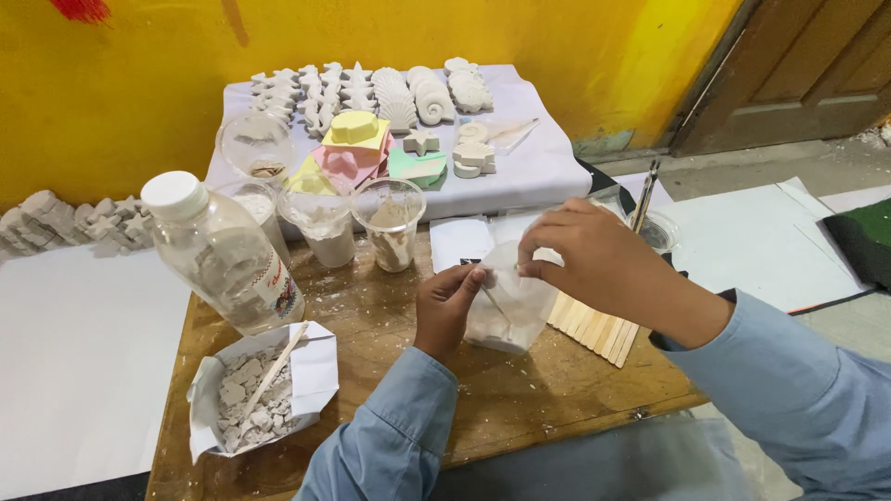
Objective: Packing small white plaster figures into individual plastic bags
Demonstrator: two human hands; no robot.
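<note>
Two hands hold a small clear bag [509, 311] of white powder over the table [520, 390]: left hand [448, 301] and right hand [594, 260] fingers pinch its top, left of wooden sticks [594, 327].

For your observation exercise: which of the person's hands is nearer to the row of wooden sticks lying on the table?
The right hand. It hovers just above the wooden sticks, pinching the top of the small plastic bag. The left hand holds the bag's other side, farther from the sticks.
</note>
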